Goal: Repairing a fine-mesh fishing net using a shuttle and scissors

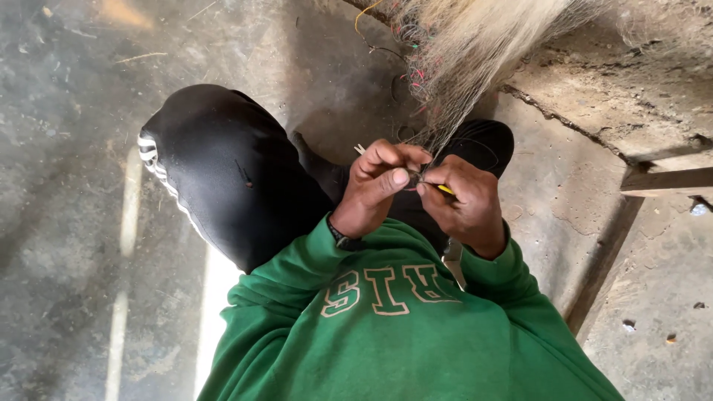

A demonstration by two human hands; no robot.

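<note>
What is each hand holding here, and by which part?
Both the left hand and the right hand pinch the lower end of the pale fibre bundle. The right also grips a yellow tool; where cannot be told.

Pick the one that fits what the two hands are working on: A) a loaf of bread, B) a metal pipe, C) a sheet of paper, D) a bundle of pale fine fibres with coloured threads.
D: the left hand and right hand pinch together at the lower end of a pale fibre bundle hanging from above.
</note>
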